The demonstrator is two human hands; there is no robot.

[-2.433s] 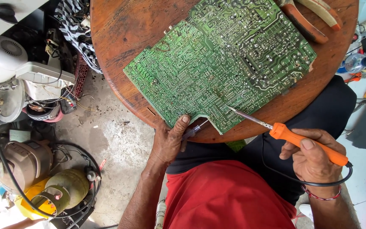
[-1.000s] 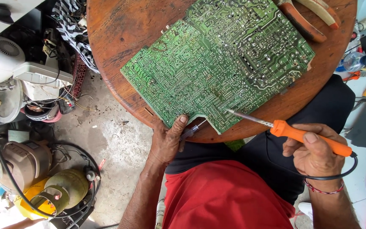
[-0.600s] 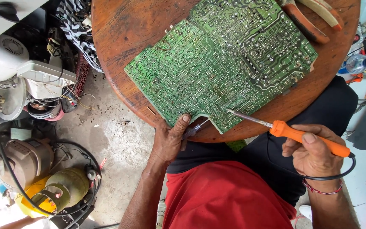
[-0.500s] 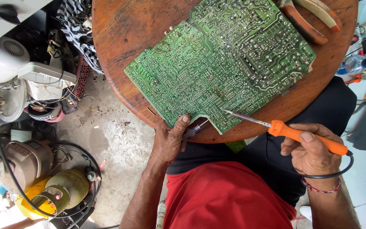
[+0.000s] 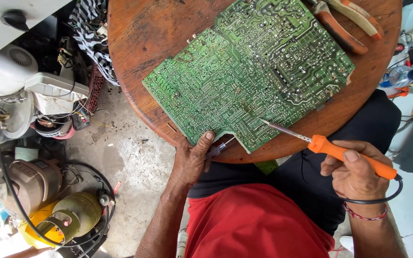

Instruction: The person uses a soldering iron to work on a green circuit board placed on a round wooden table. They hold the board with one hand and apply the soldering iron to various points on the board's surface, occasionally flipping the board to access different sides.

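Lying solder-side up on a round brown wooden desk [image 5: 139,43], a large green circuit board [image 5: 249,76] is covered in fine pale traces and silvery solder dots, with a notch cut out of its near edge. Its long axis runs on a slant, from the lower left corner near the desk's rim up toward the far right, and it fills most of the desk top.

To the far left, on the concrete floor [image 5: 135,167], sit a white fan housing [image 5: 10,71], a tan motor [image 5: 29,179] and a yellow-green cylinder [image 5: 72,215] looped with black cable.

The left hand [image 5: 192,160] grips the near edge of the board at the notch, thumb on top, fingers curled under the desk rim; a thin bluish tool [image 5: 218,149] pokes out beside the thumb, though how it is held cannot be told.

Further right, the right hand [image 5: 357,174] has its fingers closed around the orange handle of a soldering iron [image 5: 331,149]. The iron's long axis slants from the hand at lower right up to the left, and its metal tip touches the board near the notch. A black cord loops from the handle's back end.

At the desk's far right edge lie orange-handled pliers [image 5: 345,26]
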